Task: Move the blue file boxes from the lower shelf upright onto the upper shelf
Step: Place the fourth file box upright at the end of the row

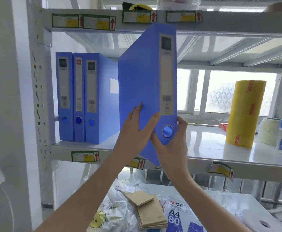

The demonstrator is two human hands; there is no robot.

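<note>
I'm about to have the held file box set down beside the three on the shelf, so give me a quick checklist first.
1. Grip: left hand and right hand both clasp the held file box near its bottom: ok.
2. Box upright: leaning, top tipped right: not ok.
3. Bare shelf right of the three standing boxes: ok.
4. Clearance under the beam above: top corner overlaps it in view: cannot tell.
5. Tape rolls clear of the landing spot: ok.
</note>
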